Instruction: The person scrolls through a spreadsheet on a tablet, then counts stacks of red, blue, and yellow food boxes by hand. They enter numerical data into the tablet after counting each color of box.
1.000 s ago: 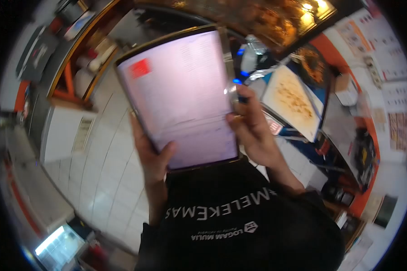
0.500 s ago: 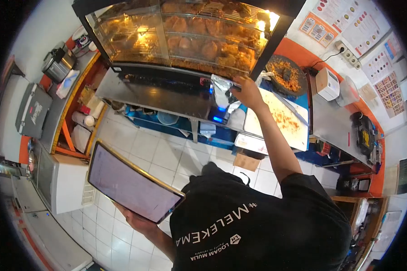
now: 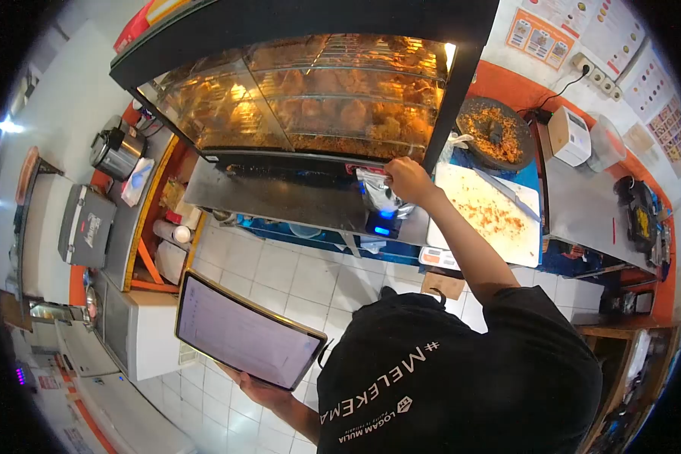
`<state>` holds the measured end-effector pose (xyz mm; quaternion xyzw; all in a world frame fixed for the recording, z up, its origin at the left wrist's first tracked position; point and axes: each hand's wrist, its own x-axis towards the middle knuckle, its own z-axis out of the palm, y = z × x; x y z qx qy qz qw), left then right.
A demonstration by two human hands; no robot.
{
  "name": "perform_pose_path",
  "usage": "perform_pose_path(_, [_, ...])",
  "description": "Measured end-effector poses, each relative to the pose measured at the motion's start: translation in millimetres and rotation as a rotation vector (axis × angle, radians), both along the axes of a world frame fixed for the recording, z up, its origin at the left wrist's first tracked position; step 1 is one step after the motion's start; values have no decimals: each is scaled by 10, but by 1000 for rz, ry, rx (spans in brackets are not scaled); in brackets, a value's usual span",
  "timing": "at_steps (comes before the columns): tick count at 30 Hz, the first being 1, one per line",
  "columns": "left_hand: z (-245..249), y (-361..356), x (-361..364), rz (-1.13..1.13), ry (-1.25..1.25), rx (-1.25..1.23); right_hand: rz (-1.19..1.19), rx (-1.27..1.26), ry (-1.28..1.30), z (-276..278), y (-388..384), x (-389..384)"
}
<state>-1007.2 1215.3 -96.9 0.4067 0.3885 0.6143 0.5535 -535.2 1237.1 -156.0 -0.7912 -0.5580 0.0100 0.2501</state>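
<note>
My left hand (image 3: 263, 390) is closed on the lower edge of a tablet (image 3: 246, 329) with a gold-coloured rim and a lit pale screen, tilted at my left side. My right hand (image 3: 412, 181) reaches forward to the counter, its fingers curled at the upper right edge of a silver foil pouch (image 3: 376, 188). The pouch lies on or against a small dark device with a blue lit display (image 3: 384, 227); how they touch is partly hidden. Right of that hand is a white cutting board (image 3: 480, 208) strewn with orange-red crumbs, with a knife (image 3: 508, 195) along its far side.
A lit glass display cabinet (image 3: 310, 98) with fried food stands behind the steel counter (image 3: 280, 193). A stone mortar (image 3: 498, 129) holds orange-red chopped food. Beyond it stands a white box-shaped device (image 3: 569, 136). A white kitchen scale (image 3: 439, 258) sits at the board's near edge.
The view has shifted, and the scene sits differently in the picture. My right hand has come a little lower, curling at the foil pouch's edge. The tablet stays in my left hand.
</note>
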Motion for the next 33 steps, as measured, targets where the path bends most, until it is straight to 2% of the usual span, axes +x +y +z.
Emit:
perform_pose_path(1, [-16,12,34,1,22,6,-5,-11,-24,51,14,9])
perform_pose_path(2, [-17,26,76,2,44,13,-4,-222,-28,119,85,41])
perform_pose_path(5, [56,46,262,49,140,37,35,-74,2,137,284,10])
perform_pose_path(10, [129,98,497,13,61,54,182,21,7,80,352,3])
perform_pose_path(13, [146,121,606,-6,24,59,225,-75,5,179,312,9])
perform_pose_path(22, [196,151,884,-29,37,13,180,-50,18,78,390,-18])
perform_pose_path(25, [142,187,900,-23,23,-6,239,-1,45,67,375,-21])
perform_pose_path(26, [116,205,903,-26,22,-9,250,105,-49,-99,414,4])
perform_pose_path(30, [-11,288,850,-70,5,19,212,39,-29,-6,357,5])
perform_pose_path(33, [-15,306,905,-52,12,16,193,89,-76,-104,335,74])
